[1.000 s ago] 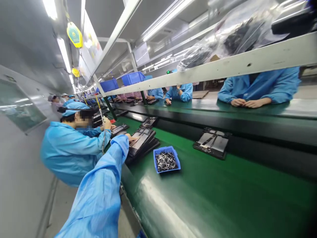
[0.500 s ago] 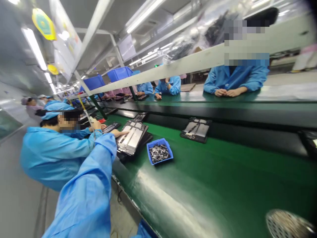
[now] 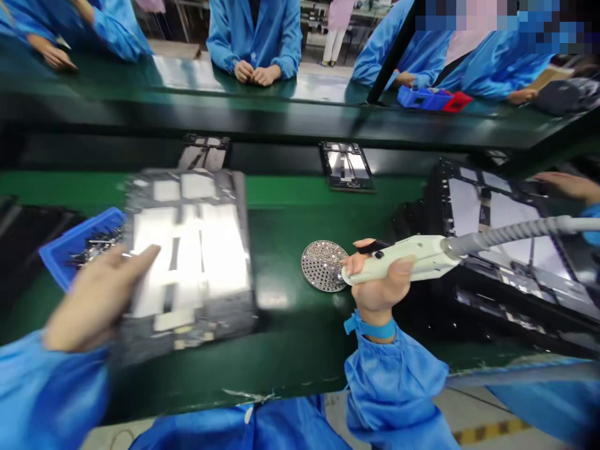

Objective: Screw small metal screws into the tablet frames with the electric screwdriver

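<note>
Green and glossy, the bench [image 3: 281, 219] runs before you; people in blue [image 3: 255, 40] sit beyond it. You have one opened tablet [image 3: 225, 240] in your left hand [image 3: 96, 294], thumb over its edge; whether the other fingers press together I cannot tell. Your right hand [image 3: 377, 290] has its fingers wrapped around one screwdriver [image 3: 417, 259], its tip by one round dish [image 3: 323, 280]. Two more tablets [image 3: 347, 165] lie farther back, one blue tray [image 3: 57, 262] at left, one stack [image 3: 506, 281] at right.
</note>
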Demonstrator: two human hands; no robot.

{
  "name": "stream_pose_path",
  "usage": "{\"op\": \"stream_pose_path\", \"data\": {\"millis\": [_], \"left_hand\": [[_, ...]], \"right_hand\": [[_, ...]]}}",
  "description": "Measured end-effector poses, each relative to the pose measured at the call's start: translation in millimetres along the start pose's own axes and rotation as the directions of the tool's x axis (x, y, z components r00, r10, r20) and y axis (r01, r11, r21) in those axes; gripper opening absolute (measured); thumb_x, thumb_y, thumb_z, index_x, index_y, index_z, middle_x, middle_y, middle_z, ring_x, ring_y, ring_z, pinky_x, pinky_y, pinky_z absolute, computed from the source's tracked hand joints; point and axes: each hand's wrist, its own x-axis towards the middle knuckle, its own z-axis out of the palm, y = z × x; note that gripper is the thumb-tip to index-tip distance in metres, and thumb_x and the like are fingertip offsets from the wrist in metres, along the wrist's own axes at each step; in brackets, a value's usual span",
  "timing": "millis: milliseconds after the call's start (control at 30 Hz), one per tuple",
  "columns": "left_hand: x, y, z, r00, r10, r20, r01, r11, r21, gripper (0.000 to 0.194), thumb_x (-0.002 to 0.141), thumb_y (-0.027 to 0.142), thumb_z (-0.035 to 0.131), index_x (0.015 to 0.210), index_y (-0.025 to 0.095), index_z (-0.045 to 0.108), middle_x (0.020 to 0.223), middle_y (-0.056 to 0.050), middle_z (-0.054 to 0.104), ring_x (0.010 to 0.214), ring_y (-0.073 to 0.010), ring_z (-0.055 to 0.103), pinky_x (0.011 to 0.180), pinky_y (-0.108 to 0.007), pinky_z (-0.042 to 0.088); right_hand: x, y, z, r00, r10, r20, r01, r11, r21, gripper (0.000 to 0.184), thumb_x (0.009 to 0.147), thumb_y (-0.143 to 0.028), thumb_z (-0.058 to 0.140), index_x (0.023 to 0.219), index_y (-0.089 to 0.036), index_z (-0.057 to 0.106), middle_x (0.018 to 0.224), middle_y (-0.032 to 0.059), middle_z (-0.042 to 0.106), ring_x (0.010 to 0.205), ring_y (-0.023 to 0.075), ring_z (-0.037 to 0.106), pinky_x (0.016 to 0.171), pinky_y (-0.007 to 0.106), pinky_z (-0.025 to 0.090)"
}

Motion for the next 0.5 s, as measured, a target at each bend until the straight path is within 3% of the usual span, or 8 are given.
{"op": "stream_pose_path", "data": {"millis": [33,100,167,267,333,400,500], "left_hand": [[-3.9,-3.1,18.1,0.997,-0.006,0.079,0.019,0.985,-0.171,0.066,0.077,0.074,0.051,0.105,0.015,0.061,0.083,0.002,0.072,0.077,-0.0177,0.068,0.061,-0.025,0.055],[-8.9,-7.2,54.8,0.976,0.027,0.215,0.085,0.866,-0.492,0.062,0.067,0.069,0.067,0.101,0.018,0.058,0.079,-0.001,0.072,0.069,-0.0194,0.070,0.056,-0.028,0.057],[-7.9,-13.0,80.2,0.970,0.111,0.216,0.036,0.814,-0.580,0.046,0.073,0.063,0.065,0.095,0.023,0.056,0.074,0.002,0.070,0.064,-0.0166,0.070,0.052,-0.026,0.055],[3.8,-29.4,83.9,0.938,0.333,0.098,-0.294,0.912,-0.287,0.036,0.075,0.060,0.063,0.082,0.026,0.055,0.052,0.010,0.055,0.044,-0.0095,0.058,0.039,-0.020,0.036],[11.9,-40.4,71.8,0.894,0.438,0.099,-0.439,0.898,-0.012,0.042,0.070,0.066,0.063,0.077,0.025,0.057,0.044,0.011,0.045,0.034,-0.0076,0.048,0.038,-0.022,0.024],[14.2,-45.8,60.3,0.874,0.477,0.093,-0.486,0.855,0.181,0.051,0.069,0.075,0.054,0.076,0.025,0.058,0.044,0.010,0.043,0.032,-0.0074,0.043,0.041,-0.025,0.019],[4.6,-42.8,56.2,0.848,0.531,0.008,-0.502,0.796,0.339,0.060,0.076,0.079,0.035,0.077,0.024,0.057,0.049,0.007,0.045,0.037,-0.0089,0.042,0.045,-0.026,0.022]], "right_hand": [[-0.5,0.5,0.7,1.000,0.013,0.013,-0.013,1.000,-0.005,0.051,0.076,-0.071,0.051,0.076,-0.022,0.063,0.044,-0.0041,0.042,0.039,0.0165,0.042,0.051,0.038,0.045],[-0.8,1.5,-0.7,0.999,0.039,0.035,-0.039,0.999,-0.018,0.052,0.075,-0.072,0.052,0.078,-0.021,0.063,0.045,-0.0043,0.042,0.039,0.0161,0.043,0.052,0.036,0.046],[0.1,2.8,-3.2,0.998,0.034,0.048,-0.033,0.999,-0.036,0.055,0.076,-0.074,0.048,0.078,-0.021,0.062,0.046,-0.0045,0.041,0.040,0.0159,0.044,0.052,0.035,0.046],[2.8,5.1,-4.6,0.998,-0.029,0.061,0.032,0.998,-0.056,0.057,0.078,-0.074,0.044,0.079,-0.020,0.062,0.046,-0.0044,0.042,0.039,0.0158,0.044,0.050,0.034,0.045],[5.0,6.3,-3.8,0.997,-0.058,0.052,0.061,0.996,-0.061,0.057,0.079,-0.072,0.044,0.079,-0.018,0.062,0.045,-0.0043,0.043,0.039,0.0152,0.043,0.049,0.033,0.045],[7.0,7.2,-3.0,0.998,-0.053,0.036,0.055,0.996,-0.069,0.058,0.078,-0.073,0.046,0.077,-0.018,0.062,0.044,-0.0044,0.043,0.038,0.0143,0.042,0.048,0.032,0.044],[9.0,8.6,-3.9,0.998,-0.051,0.026,0.053,0.994,-0.091,0.061,0.076,-0.076,0.047,0.076,-0.018,0.063,0.043,-0.0050,0.043,0.037,0.0132,0.041,0.047,0.030,0.043]]}}
